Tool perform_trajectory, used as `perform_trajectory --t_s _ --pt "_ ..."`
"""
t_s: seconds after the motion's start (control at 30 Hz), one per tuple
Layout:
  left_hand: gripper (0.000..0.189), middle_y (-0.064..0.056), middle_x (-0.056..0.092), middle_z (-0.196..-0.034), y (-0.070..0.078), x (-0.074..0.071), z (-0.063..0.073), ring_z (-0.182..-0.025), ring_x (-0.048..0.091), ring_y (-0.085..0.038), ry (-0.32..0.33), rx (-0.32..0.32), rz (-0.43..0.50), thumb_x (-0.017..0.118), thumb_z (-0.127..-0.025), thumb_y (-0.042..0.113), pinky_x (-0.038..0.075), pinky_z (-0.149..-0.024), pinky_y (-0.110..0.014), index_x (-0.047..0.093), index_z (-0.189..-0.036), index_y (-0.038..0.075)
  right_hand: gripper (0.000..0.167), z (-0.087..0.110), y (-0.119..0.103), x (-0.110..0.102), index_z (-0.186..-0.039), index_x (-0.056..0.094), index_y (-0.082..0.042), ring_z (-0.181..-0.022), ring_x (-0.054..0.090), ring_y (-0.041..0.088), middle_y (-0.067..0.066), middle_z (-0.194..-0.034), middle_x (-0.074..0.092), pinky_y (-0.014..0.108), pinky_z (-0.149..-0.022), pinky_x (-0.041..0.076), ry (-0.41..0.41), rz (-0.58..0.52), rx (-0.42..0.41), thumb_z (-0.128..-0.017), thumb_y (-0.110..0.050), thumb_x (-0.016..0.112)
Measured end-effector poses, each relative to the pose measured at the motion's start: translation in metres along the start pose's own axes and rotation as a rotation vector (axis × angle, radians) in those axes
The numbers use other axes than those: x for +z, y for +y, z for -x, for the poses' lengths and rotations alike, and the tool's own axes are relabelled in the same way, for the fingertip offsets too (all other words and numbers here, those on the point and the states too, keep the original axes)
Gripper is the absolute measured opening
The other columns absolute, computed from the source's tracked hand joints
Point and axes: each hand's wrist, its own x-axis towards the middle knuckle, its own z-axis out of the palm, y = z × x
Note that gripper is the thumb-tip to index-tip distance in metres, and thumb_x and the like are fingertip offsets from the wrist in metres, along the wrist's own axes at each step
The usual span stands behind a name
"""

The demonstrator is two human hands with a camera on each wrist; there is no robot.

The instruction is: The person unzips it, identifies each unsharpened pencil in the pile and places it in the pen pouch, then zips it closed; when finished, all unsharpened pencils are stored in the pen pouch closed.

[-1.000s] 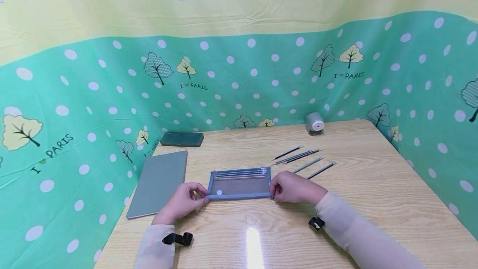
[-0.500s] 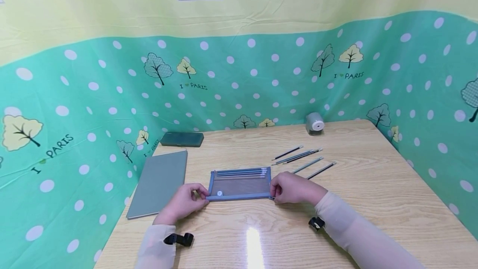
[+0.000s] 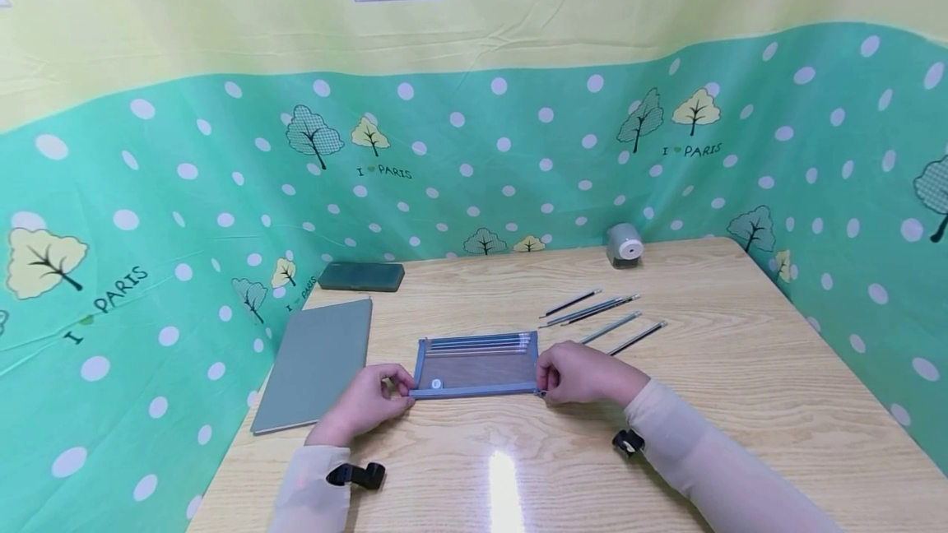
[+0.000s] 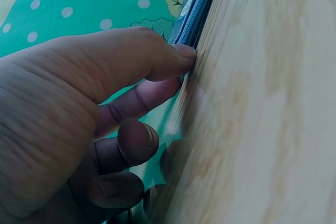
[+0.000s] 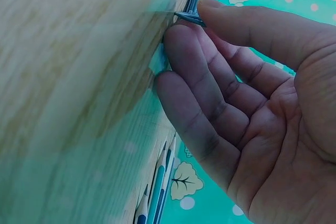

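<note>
A see-through mesh pencil pouch point(image 3: 485, 368) with blue edging lies flat between the hands in the head view. Several pencils point(image 3: 477, 344) show along its far side, and a small white round mark or object point(image 3: 437, 383) near its front left. My left hand point(image 3: 368, 403) pinches the front left corner between thumb and index finger; the left wrist view shows the blue zip point(image 4: 198, 11) there. At the front right corner, my right hand point(image 3: 581, 373) pinches the zip end, where a dark zip pull point(image 5: 190, 19) sticks out by the thumb. The pouch's right corner is partly hidden.
Several loose pencils point(image 3: 588, 311) lie behind and right of the pouch. A grey pencil sharpener point(image 3: 625, 245) stands at the back right. On the left are a grey-green notebook point(image 3: 314, 364) and a dark green case point(image 3: 361, 275). A patterned cloth point(image 3: 444, 146) hangs around the table.
Almost nothing differs: both hands keep their hold on the pouch's front corners. The left hand and the pouch have shifted very slightly to the right.
</note>
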Motion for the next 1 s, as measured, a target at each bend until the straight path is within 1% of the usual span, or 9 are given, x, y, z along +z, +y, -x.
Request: perform_trajectory --t_s 0.3,0.47,0.6,0.67,0.73,0.83,0.93,1.0 --pt "0.022 0.004 0.067 -0.086 0.000 -0.001 -0.001 -0.060 0.053 -0.012 -0.003 0.005 0.006 0.087 -0.083 0.007 0.046 -0.055 -0.026 0.074 -0.095 0.020 0.019 0.001 -0.002 -0.001 -0.084 0.070 -0.015 -0.067 0.057 0.009 -0.007 -0.072 0.062 0.029 -0.063 0.050 -0.011 -0.014 0.020 -0.079 -0.004 0.085" --pt "0.022 0.002 0.066 -0.086 0.002 -0.001 0.000 -0.059 0.053 -0.014 -0.006 0.004 0.022 0.087 -0.083 0.006 0.045 -0.054 -0.026 0.074 -0.096 0.017 0.021 0.002 -0.002 -0.001 -0.085 0.070 -0.016 -0.070 0.059 0.010 -0.007 -0.075 0.063 0.030 -0.065 0.052 -0.015 -0.020 0.025 -0.079 -0.005 0.086" --pt "0.023 0.003 0.066 -0.086 0.004 -0.003 0.001 -0.060 0.052 -0.013 0.002 -0.016 0.033 0.088 -0.082 0.008 0.045 -0.054 -0.026 0.073 -0.096 0.018 0.021 0.003 -0.004 -0.006 -0.088 0.070 -0.015 -0.073 0.062 0.012 -0.005 -0.080 0.065 0.031 -0.067 0.054 -0.029 -0.057 0.036 -0.080 -0.003 0.086" --pt "0.023 0.003 0.066 -0.086 0.005 -0.004 0.001 -0.060 0.052 -0.013 0.006 -0.024 0.033 0.089 -0.082 0.009 0.045 -0.054 -0.026 0.073 -0.096 0.018 0.020 0.004 -0.004 -0.008 -0.090 0.071 -0.014 -0.075 0.062 0.013 -0.004 -0.082 0.067 0.031 -0.067 0.054 -0.026 -0.064 0.039 -0.082 -0.002 0.084" --pt "0.023 0.003 0.065 -0.086 0.006 -0.004 0.002 -0.060 0.052 -0.013 0.008 -0.027 0.030 0.088 -0.082 0.010 0.045 -0.055 -0.026 0.073 -0.096 0.019 0.018 0.004 -0.003 -0.011 -0.090 0.071 -0.014 -0.075 0.062 0.013 -0.003 -0.083 0.067 0.031 -0.067 0.055 -0.010 -0.060 0.035 -0.084 -0.001 0.082" --pt "0.022 0.003 0.065 -0.086 0.007 -0.005 0.002 -0.061 0.052 -0.014 0.006 -0.024 0.025 0.088 -0.083 0.010 0.046 -0.054 -0.026 0.073 -0.097 0.018 0.014 0.004 -0.001 -0.014 -0.092 0.072 -0.015 -0.077 0.062 0.011 -0.007 -0.084 0.066 0.030 -0.069 0.055 0.030 -0.032 0.026 -0.089 -0.003 0.079" --pt "0.020 0.004 0.065 -0.087 0.010 -0.007 0.003 -0.061 0.053 -0.014 0.010 -0.021 0.002 0.087 -0.085 0.010 0.046 -0.055 -0.027 0.073 -0.097 0.019 0.010 0.004 0.003 -0.015 -0.094 0.073 -0.017 -0.078 0.062 0.010 -0.011 -0.084 0.065 0.030 -0.070 0.055 0.079 -0.020 0.018 -0.092 -0.009 0.079" --pt "0.019 0.005 0.065 -0.088 0.012 -0.009 0.003 -0.061 0.053 -0.014 0.028 -0.016 -0.022 0.086 -0.086 0.011 0.047 -0.056 -0.028 0.073 -0.097 0.020 0.008 0.006 0.007 -0.017 -0.096 0.073 -0.018 -0.078 0.062 0.009 -0.013 -0.084 0.065 0.030 -0.070 0.055 0.115 -0.017 0.023 -0.094 -0.012 0.079"
